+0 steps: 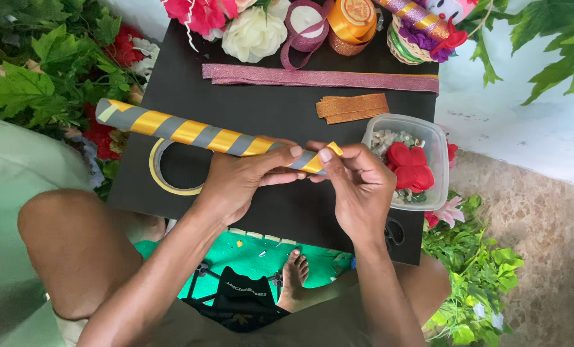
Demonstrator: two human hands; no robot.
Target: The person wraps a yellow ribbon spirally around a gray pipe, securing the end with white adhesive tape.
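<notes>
A long grey tube [191, 132] wound in a spiral with yellow ribbon lies slantwise over a black board [287, 109]. My left hand [245, 180] is wrapped around the tube near its right end. Fingers of my right hand [357, 186] pinch the yellow ribbon end at the tube's tip. A roll of yellow tape [165, 170] lies flat on the board under the tube.
A clear plastic box [422, 160] with red flowers and small beads sits at the right. Glittery pink ribbon strips [319, 78], orange strips [352, 107], ribbon spools [351, 19], a white rose [253, 33] and green leaves [49, 64] surround the board. My knees and a foot [295, 276] are below.
</notes>
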